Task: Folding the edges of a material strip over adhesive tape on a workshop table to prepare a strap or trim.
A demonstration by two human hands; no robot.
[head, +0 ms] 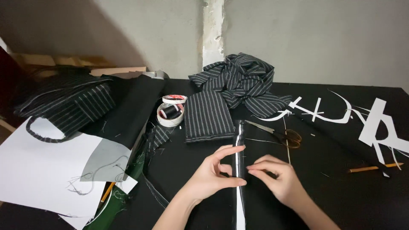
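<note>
White strip runs up the black cloth from the near edge of the tabletop. Left hand pinches it between thumb and forefinger; right hand has fingertips closed on its other side. Strip looks laid but not yet stitched. Scissors just beyond, thread spools, striped fabric toward far edge, paper offcuts at right, pencil. Grey wall behind.
</note>
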